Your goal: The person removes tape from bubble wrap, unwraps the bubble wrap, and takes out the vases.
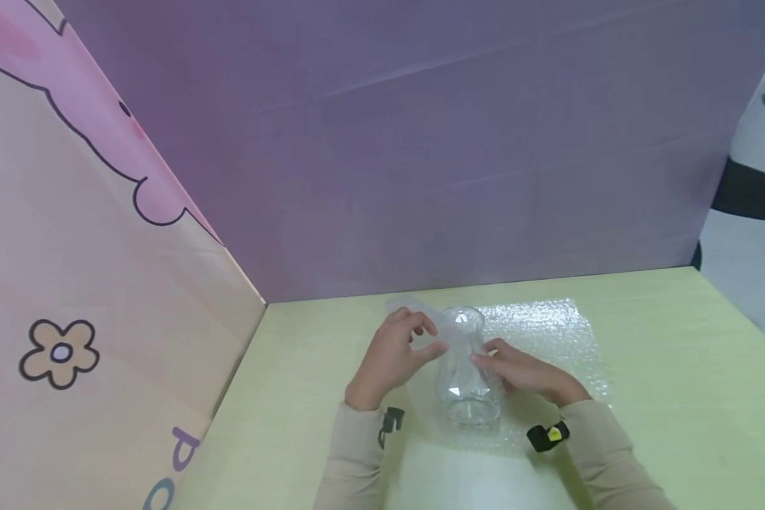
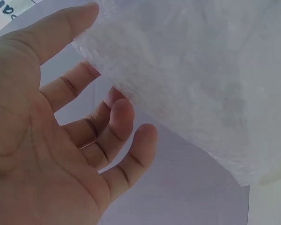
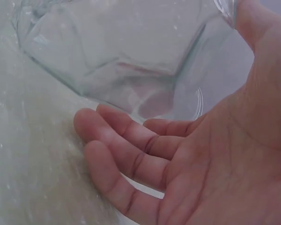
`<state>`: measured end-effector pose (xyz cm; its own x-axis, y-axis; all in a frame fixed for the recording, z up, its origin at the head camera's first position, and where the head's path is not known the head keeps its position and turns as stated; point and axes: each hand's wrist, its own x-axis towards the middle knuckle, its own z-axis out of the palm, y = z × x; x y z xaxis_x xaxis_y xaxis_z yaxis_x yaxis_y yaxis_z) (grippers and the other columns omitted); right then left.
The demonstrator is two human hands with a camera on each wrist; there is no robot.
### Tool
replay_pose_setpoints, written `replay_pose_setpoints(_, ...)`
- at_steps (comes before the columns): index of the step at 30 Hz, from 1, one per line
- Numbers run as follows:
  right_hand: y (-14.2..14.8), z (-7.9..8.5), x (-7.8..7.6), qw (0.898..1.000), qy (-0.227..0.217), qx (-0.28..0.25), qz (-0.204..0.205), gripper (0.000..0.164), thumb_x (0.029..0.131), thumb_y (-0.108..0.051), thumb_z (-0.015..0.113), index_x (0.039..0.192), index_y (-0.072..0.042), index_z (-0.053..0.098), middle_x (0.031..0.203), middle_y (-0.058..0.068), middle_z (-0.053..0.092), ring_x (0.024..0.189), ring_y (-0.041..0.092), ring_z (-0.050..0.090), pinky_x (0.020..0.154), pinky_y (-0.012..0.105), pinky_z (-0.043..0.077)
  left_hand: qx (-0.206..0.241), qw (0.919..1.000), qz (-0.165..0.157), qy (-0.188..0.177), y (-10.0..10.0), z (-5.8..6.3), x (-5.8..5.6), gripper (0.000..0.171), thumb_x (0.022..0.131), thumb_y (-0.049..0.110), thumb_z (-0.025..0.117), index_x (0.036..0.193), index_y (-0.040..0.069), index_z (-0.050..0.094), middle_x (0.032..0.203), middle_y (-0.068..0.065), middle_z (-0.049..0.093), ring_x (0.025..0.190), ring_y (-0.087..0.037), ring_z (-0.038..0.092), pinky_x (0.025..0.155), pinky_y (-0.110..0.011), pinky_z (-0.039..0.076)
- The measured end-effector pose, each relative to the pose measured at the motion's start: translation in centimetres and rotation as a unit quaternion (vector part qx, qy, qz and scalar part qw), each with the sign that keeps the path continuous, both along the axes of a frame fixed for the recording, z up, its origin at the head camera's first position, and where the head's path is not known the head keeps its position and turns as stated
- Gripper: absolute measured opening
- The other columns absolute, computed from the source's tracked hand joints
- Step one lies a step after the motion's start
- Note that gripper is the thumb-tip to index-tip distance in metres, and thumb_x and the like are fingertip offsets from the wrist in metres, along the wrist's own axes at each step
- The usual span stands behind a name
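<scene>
A clear glass vase point(image 1: 468, 386), with a narrowed neck and faceted lower body, stands tilted over a sheet of bubble wrap point(image 1: 535, 322) on the table. My right hand point(image 1: 525, 368) holds the vase by its right side, thumb in front and fingers curled behind. In the right wrist view the glass point(image 3: 122, 51) spans the space above my curved fingers. To the left of the vase, my left hand point(image 1: 389, 354) holds a raised edge of the wrap between thumb and fingers. That lifted wrap point(image 2: 187, 84) fills much of the left wrist view.
The pale yellow-green table point(image 1: 669, 397) meets a purple back wall point(image 1: 421, 163). On the left stands a panel with a flower drawing point(image 1: 60, 353) and a pink cartoon figure. A black and white printed panel point(image 1: 752, 255) borders the right side.
</scene>
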<state>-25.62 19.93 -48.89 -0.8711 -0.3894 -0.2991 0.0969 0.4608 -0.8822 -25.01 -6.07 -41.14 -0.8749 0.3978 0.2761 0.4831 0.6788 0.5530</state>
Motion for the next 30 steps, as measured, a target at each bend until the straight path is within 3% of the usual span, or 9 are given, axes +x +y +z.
replay_pose_setpoints(5,0.06,-0.14,-0.03,1.0,0.0,-0.006,0.005,0.069,0.102,-0.055,0.051,0.145,-0.002,0.038,0.134,0.017,0.06,0.122,0.03,0.061,0.101,0.052,0.055,-0.012,0.9998,0.012,-0.01,-0.07,-0.04,-0.12,0.027,0.09,0.038,0.079,0.106,0.019,0.07,0.096,0.003,0.06,0.086,-0.014,0.056,0.071,-0.024,0.048)
replay_pose_setpoints(12,0.08,-0.21,0.03,1.0,0.002,0.0,0.007,0.07,0.102,-0.055,0.051,0.146,-0.002,0.038,0.139,0.018,0.057,0.128,0.035,0.057,0.104,0.056,0.052,-0.017,0.9995,0.016,-0.022,-0.24,-0.19,-0.28,0.032,0.089,0.037,0.08,0.111,0.016,0.069,0.097,0.001,0.062,0.089,-0.021,0.062,0.07,-0.025,0.048)
replay_pose_setpoints(20,0.02,-0.07,0.14,1.0,-0.004,0.006,0.006,0.073,0.101,-0.057,0.051,0.148,-0.002,0.037,0.143,0.02,0.053,0.133,0.039,0.053,0.107,0.058,0.049,-0.021,0.9994,0.011,-0.027,-0.35,-0.36,-0.46,0.031,0.089,0.03,0.08,0.114,0.017,0.067,0.08,0.001,0.056,0.069,-0.01,0.048,0.061,-0.023,0.042)
replay_pose_setpoints(30,0.13,-0.25,0.05,1.0,-0.006,0.008,0.005,0.072,0.102,-0.058,0.05,0.147,-0.003,0.038,0.141,0.018,0.055,0.131,0.036,0.054,0.107,0.057,0.049,-0.03,0.9986,0.012,-0.043,-0.41,-0.49,-0.52,0.03,0.09,0.023,0.079,0.117,0.017,0.067,0.062,0.006,0.05,0.054,-0.006,0.043,0.051,-0.022,0.039)
